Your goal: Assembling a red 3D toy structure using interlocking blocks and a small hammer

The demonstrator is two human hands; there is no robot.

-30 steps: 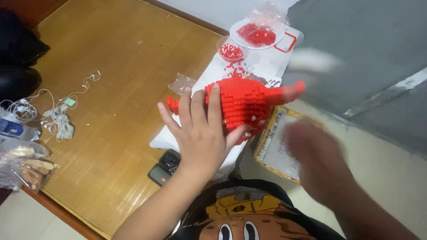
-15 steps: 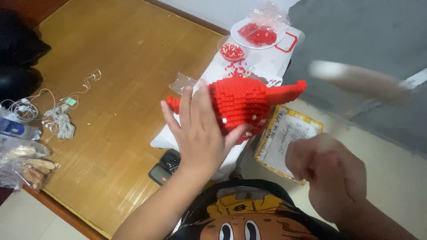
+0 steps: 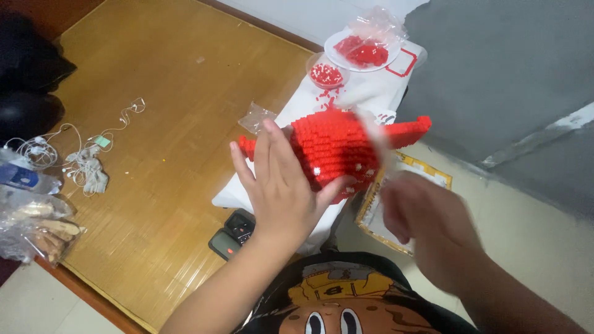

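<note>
Left hand (image 3: 281,188) fingers spread flat, palm pressed on the red brick model (image 3: 337,151), which sits over the white sheet (image 3: 371,93) at the table's (image 3: 154,93) right edge. Right hand (image 3: 433,229) blurred just right of the model, grip unclear. Bead bowl (image 3: 326,74) and plate (image 3: 365,52) near the far corner.

One view only, head-worn, looking steeply down and slightly forward, close over the left hand (image 3: 281,192) and right hand (image 3: 433,229), taking in wooden floor (image 3: 154,93) and grey wall (image 3: 495,74).
</note>
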